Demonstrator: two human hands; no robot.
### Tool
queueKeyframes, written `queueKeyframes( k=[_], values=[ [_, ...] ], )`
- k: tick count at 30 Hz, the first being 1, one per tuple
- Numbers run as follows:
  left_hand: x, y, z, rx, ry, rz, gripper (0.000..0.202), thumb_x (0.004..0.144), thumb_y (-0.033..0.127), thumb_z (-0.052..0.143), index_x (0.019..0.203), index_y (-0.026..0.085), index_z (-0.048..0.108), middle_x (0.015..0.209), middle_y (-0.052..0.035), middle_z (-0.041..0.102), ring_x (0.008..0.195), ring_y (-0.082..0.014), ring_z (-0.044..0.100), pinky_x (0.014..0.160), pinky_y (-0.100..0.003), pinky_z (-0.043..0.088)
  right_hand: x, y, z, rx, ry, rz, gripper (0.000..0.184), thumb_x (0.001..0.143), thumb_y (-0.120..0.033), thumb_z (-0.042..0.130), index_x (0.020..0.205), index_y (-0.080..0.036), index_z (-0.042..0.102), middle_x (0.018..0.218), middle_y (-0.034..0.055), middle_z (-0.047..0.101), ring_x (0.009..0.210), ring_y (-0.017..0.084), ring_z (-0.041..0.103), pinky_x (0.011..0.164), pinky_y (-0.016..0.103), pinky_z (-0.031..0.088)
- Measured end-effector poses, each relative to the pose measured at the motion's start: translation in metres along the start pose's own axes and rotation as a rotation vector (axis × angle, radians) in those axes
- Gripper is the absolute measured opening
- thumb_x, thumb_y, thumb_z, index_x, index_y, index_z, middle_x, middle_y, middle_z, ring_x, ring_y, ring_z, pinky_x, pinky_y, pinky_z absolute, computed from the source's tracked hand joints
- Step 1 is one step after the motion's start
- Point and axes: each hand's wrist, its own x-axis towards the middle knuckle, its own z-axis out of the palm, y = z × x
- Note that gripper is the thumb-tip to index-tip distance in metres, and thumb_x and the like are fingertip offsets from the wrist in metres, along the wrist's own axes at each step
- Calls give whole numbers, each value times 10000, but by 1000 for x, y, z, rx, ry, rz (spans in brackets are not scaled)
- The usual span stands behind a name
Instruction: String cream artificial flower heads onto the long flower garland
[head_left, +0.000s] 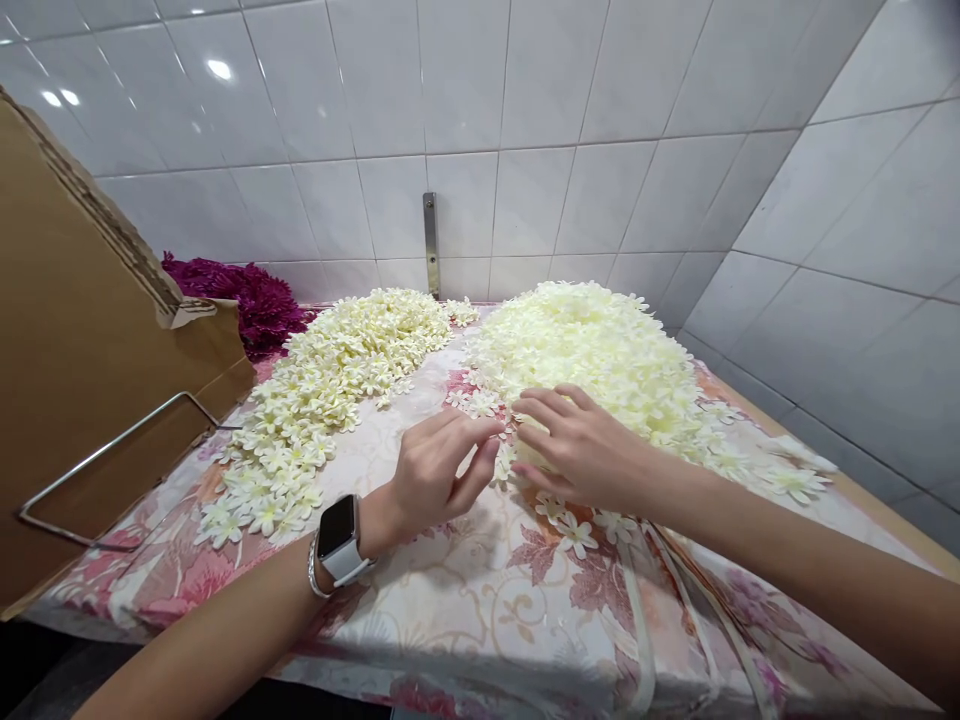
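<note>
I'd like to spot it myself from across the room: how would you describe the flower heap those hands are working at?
Start at the table with the floral cloth in the tiled corner. Of the two cream flower heaps on it, take the right heap, where the right hand rests. It is the taller, rounder mound; the left heap lies flatter and stretches toward the purple flowers.
</note>
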Motion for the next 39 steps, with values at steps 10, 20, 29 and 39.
queueKeyframes(
  k=[10, 20, 29, 39],
  values=[
    [-4, -1, 3, -10, 16, -54, 108, 834, 80, 476, 882, 149, 543, 668, -48, 652, 585, -129, 588, 555, -232, 478, -38, 3, 17, -87, 34, -17, 202, 869, -106, 460, 774, -154, 632, 1052, 108, 667, 1049, 244, 562, 894, 412, 375],
    [-10, -1, 9, -42, -31, -100, 123, 871, 148, 433, 870, 170, 554, 633, -11, 635, 539, -111, 572, 525, -216, 456, -53, 22, -13, 82, 8, 192, 302, 958, -277, 325, 928, -221, 620, 936, 46, 687, 957, 194, 585, 914, 434, 266],
    [-8, 5, 7, -2, -39, -42, 127, 867, 150, 444, 924, 156, 557, 760, -48, 699, 657, -125, 650, 602, -230, 516, -19, 4, -6, 54, 125, 38, 265, 935, -250, 381, 832, -184, 617, 881, 70, 695, 826, 198, 627, 767, 360, 393],
    [-11, -16, -105, 722, 345, -516, 98, 831, 239, 553, 865, 187, 629, 787, -44, 660, 683, -176, 601, 596, -323, 469, 15, -16, -8, 64, 568, 62, 130, 812, -82, 543, 864, -201, 548, 779, 67, 674, 746, 218, 625, 724, 376, 452]
  ],
)
